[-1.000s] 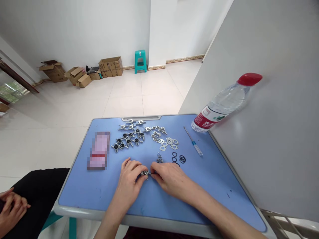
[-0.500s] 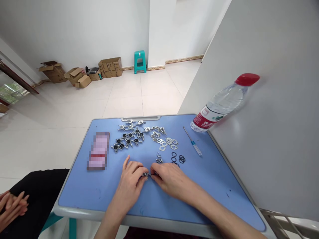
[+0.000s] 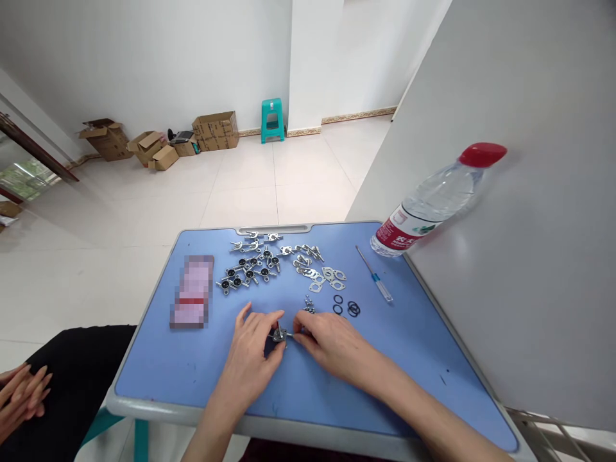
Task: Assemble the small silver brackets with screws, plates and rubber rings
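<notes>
My left hand (image 3: pixel 251 350) is curled round a small metal fitting (image 3: pixel 280 335) with a flat flange and an upright pin, its index finger at the top and its thumb at the near side. From the right, my right hand (image 3: pixel 327 337) pinches the fitting's thin side stub between thumb and fingertips. Just beyond the right hand lies a small heap of tiny screws (image 3: pixel 308 304), partly covered by it. Black rubber rings (image 3: pixel 353 308) rest to the right of that heap. Several flat metal gaskets (image 3: pixel 337 276) are spread farther back.
Several fittings with black discs (image 3: pixel 250 274) and bare metal ones (image 3: pixel 253 246) occupy the table's back. A screwdriver (image 3: pixel 375 274) and water bottle (image 3: pixel 433 202) are right; a blurred pinkish object (image 3: pixel 193 289) is left. Another person's hands (image 3: pixel 24 398) rest at far left.
My left fingers have spread a little, so the fitting and its upright pin now show. My right fingertips stay at its stub. The whole view has shifted slightly.
</notes>
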{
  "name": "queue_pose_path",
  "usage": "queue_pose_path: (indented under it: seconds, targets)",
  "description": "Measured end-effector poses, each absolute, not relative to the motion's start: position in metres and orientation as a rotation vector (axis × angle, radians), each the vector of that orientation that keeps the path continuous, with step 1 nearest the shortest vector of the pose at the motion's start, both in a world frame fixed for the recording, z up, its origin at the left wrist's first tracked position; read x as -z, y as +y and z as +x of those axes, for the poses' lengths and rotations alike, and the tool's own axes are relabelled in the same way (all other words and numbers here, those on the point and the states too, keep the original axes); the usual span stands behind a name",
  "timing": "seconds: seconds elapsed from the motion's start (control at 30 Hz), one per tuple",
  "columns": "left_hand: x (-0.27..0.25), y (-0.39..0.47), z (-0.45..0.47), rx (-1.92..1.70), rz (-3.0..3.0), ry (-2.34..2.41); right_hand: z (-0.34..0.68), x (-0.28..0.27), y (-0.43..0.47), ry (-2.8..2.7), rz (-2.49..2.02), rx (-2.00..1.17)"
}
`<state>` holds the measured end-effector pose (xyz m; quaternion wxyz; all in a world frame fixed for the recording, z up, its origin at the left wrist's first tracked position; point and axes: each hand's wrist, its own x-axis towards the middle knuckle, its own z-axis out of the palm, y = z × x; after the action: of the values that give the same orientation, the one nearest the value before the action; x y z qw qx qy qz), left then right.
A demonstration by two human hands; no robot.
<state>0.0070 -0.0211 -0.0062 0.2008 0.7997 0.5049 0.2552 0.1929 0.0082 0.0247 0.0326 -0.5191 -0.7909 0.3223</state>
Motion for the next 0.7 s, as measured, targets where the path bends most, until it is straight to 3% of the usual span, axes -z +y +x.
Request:
queue_pose_path:
  seconds: [0.27,0.47,0.7]
  targets:
    - [0.01,-0.021,0.005,-0.725,2.157,1.432,0.204,-0.031,0.005,-1.93,-1.186,-1.069]
    - [0.013,-0.021,0.006,-0.738,2.122,1.453,0.188,-0.019,-0.001,-1.96,-0.835,-0.839]
    - [0.012,-0.022,0.006,-0.766,2.045,1.459,0.179,-0.015,-0.001,-2.058,-0.789,-0.778]
